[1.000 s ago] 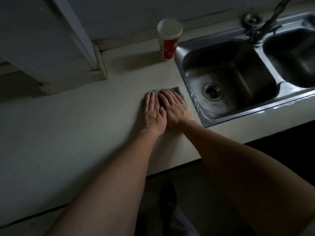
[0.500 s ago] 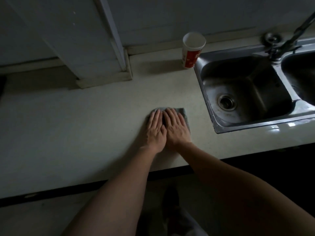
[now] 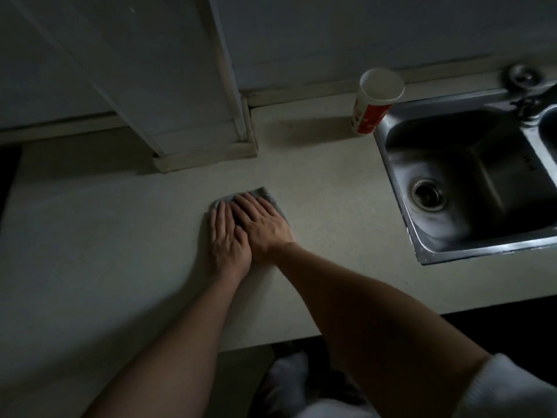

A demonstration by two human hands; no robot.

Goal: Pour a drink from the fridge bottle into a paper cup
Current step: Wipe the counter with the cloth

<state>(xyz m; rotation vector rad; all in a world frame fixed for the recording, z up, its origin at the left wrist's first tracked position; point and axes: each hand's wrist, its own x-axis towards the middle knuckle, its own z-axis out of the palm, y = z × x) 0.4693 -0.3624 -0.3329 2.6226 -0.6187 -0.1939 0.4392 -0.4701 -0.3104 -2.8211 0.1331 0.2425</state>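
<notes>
Dim, grainy; wide-angle bend at edges; glare on sink rim (image 3: 482, 251); light perhaps from right.

Probably a dim home kitchen: pale countertop (image 3: 331, 182) beside a steel sink (image 3: 470, 182) with tap (image 3: 526, 99).

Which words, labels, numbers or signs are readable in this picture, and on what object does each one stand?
Nothing can be read as text.
paper cup: white marks on its red band, too blurred to read.
sink: a small dark mark on the basin's inner wall, too small to read.
No other writing shows.
</notes>
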